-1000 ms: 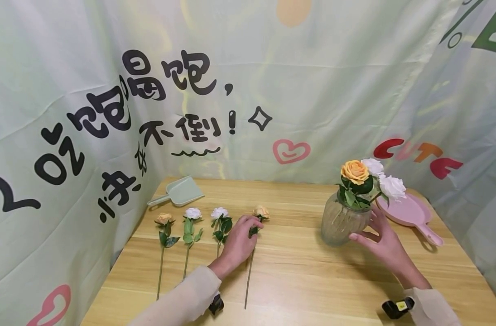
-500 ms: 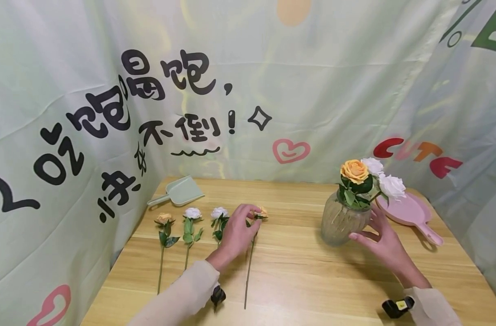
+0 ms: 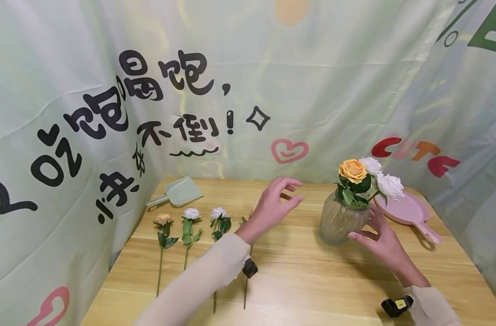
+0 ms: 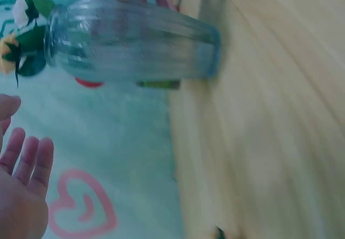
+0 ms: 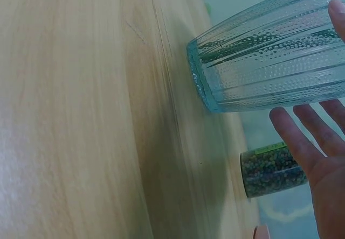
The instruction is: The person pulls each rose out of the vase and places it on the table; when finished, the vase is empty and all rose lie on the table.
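Observation:
My left hand (image 3: 274, 203) is above the table between the loose roses and the vase, its fingers loosely bent with nothing in them. The ribbed glass vase (image 3: 341, 222) stands upright at the right with an orange rose (image 3: 353, 171) and two white roses (image 3: 390, 186) in it. My right hand (image 3: 380, 235) holds the vase's right side, thumb in front and fingers behind; in the right wrist view its fingers (image 5: 299, 139) lie along the glass (image 5: 264, 56). Below my left forearm lies an orange rose, its bloom mostly hidden and its stem (image 3: 245, 290) showing.
To the left lie an orange rose (image 3: 163, 220), a white rose (image 3: 191, 214) and another white rose (image 3: 219, 213), stems toward me. A pale green dustpan (image 3: 184, 191) rests behind them. A pink pan (image 3: 406, 209) is right of the vase. The right wrist view shows a pebble-filled jar (image 5: 272, 171).
My left hand has left the orange rose at the end of the row and moved right and up, toward the vase. The rose stays on the table. My right hand keeps its place on the vase.

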Tool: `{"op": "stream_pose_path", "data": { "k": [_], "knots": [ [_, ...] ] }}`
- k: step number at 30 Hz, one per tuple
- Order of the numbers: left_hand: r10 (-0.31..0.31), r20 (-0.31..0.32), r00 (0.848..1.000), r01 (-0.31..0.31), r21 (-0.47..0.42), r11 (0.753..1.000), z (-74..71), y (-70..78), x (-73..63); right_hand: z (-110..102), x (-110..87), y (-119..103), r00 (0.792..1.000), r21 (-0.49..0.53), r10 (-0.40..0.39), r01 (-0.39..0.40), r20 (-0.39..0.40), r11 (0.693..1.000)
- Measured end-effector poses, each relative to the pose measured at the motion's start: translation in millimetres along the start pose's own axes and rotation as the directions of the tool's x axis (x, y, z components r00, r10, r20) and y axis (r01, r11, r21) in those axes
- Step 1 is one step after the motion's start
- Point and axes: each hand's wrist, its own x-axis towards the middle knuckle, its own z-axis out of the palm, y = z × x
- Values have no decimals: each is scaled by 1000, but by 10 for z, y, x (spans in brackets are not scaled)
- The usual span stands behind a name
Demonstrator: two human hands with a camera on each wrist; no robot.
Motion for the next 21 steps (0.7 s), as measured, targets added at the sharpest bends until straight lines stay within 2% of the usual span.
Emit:
{"op": "stream_pose_path", "data": {
  "k": [4,7,9,13,21],
  "knots": [
    [98,83,992,-98,-2,995,190,190,198,-1,-2,-13,1000,-1,-4,4,1,1000],
    [176,135,975,-183,48,982,338,300,306,-4,-7,-22,1000,6,0,0,2,1000],
    [200,157,967,-216,96,972,436,352,352,-2,-10,-21,1000,13,2,-2,3,1000],
    [194,183,964,-227,183,956,595,415,405,12,-10,-15,1000,20,-12,12,2,1000],
    [155,217,964,-208,245,947,751,446,464,39,-16,-12,999,30,-47,48,-9,998]
  ]
}}
